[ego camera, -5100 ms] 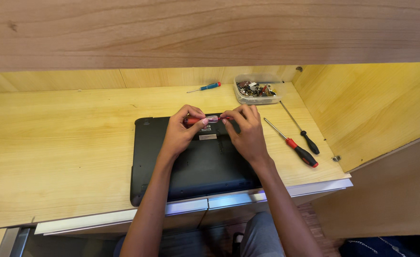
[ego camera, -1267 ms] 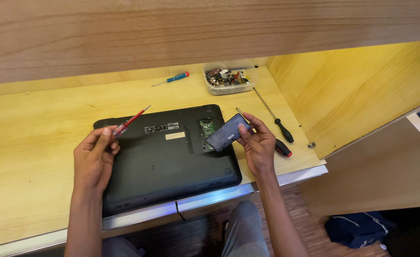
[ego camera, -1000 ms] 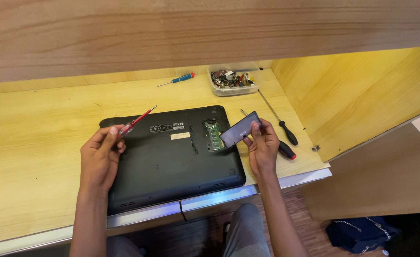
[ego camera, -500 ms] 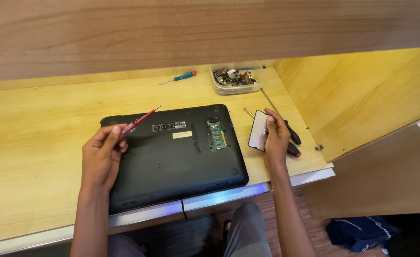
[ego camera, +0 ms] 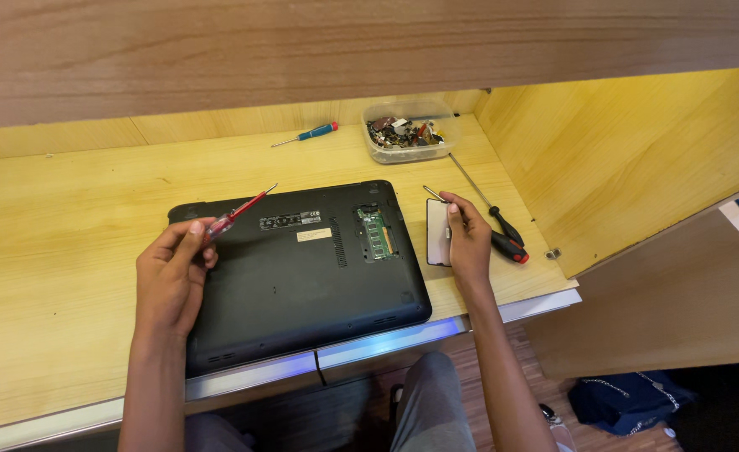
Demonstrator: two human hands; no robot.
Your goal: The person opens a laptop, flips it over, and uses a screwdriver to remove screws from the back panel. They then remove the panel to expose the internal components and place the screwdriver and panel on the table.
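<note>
Laptop lies bottom-up at centre frame, on the desk. Memory bay is open, green RAM stick exposed, upper right of the case. Left hand is closed round a red screwdriver, tip pointing up-right over the laptop's top edge. Right hand has fingers laid on the cover plate, which sits flat on the desk just right of the laptop; more pressing than pinching, can't tell if it's actually gripped. Two bigger screwdrivers lie just right of that hand, a blue one and the parts tub at the top. Judging by this: cover off and parked, RAM not yet touched
</note>
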